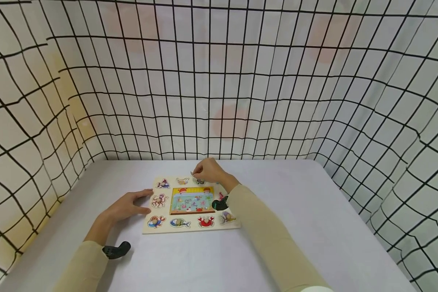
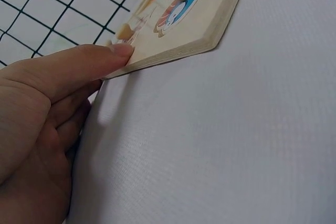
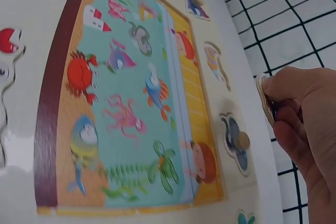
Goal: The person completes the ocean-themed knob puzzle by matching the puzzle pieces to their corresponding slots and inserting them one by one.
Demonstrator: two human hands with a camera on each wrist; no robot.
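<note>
A wooden peg puzzle board point(image 1: 151, 230) with sea animals lies on the table. My left hand point(image 1: 125, 207) rests at its left edge, fingers extended; in the left wrist view the thumb point(image 2: 84, 65) touches the board's side. Above the far edge, my right hand point(image 1: 209, 170) pinches a thin puzzle piece point(image 3: 266, 103) between thumb and fingers. It shows nearly edge-on, so its picture is hidden. Near it on the board is a knobless animal outline point(image 3: 216, 65), beside a dark knobbed piece point(image 3: 237, 142).
Around the board's centre picture point(image 1: 192, 200) sit knobbed pieces, among them a red crab point(image 1: 206, 222), a fish point(image 1: 180, 222) and an octopus point(image 1: 159, 200). White table surface point(image 1: 190, 263) surrounds the board. Black grid netting point(image 1: 208, 97) stands behind and at both sides.
</note>
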